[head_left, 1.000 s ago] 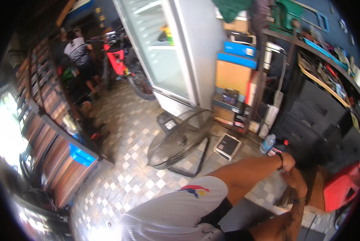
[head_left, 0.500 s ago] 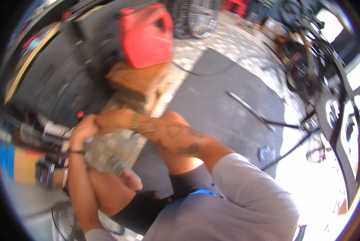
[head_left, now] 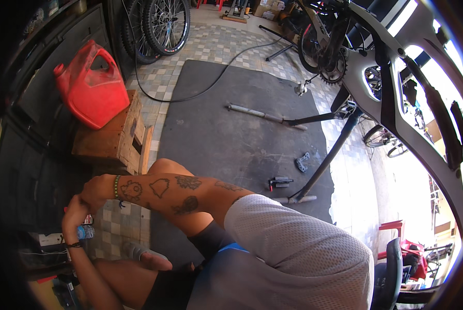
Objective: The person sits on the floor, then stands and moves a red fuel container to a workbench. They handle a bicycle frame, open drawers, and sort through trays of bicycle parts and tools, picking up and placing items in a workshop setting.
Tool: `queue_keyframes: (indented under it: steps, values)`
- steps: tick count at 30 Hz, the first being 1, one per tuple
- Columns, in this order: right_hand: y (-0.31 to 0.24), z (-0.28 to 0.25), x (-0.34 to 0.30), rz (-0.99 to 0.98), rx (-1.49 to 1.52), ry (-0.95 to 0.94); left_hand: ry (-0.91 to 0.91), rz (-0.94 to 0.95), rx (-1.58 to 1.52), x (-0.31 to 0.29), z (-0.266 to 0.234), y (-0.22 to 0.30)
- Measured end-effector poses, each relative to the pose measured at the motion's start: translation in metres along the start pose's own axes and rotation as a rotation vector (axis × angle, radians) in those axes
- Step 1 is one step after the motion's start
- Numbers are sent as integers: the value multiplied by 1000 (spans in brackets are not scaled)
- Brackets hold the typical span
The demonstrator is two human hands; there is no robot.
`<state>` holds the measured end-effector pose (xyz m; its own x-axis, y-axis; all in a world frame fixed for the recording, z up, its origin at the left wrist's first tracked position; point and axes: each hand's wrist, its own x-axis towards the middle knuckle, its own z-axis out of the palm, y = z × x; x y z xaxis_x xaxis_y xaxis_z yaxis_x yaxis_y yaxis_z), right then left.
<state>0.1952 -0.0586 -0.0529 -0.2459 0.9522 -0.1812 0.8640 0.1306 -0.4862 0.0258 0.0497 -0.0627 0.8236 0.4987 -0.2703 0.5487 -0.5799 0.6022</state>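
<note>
We sit low on the tiled floor, both arms reaching out to our left, where our hands meet near a small bottle with a blue cap (head_left: 85, 232). Our left hand (head_left: 74, 213) curls loosely beside it; our right hand (head_left: 93, 190) closes over the left, fingers bunched, though we cannot tell what they grip, below the red jug (head_left: 93, 88) on its wooden crate (head_left: 113, 135)
</note>
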Motion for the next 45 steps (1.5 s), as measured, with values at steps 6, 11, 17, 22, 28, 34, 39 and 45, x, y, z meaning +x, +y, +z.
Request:
queue_keyframes:
  steps: [6,11,17,22,28,34,39,45]
  values:
    - [7,3,2,-29,-18,17,-44,-39,-35,-10,-5,40]
    - [3,2,0,-48,10,25,-38,-55,-55,-12,-7,35]
    - [-17,-12,-12,-13,46,-94,28,-106,-121,-19,-4,-2]
    - [-3,16,5,-99,23,56,-5,-124,105,-22,-11,51]
    - [-7,44,35,-131,-9,198,-96,-268,285,-20,-18,48]
    - [-11,45,40,-140,29,190,-81,-367,345,-23,-20,42]
    - [-19,38,37,-96,12,171,-10,-318,203,-20,-19,-10]
    - [-5,39,41,-88,-26,168,-22,-218,147,-12,-12,1]
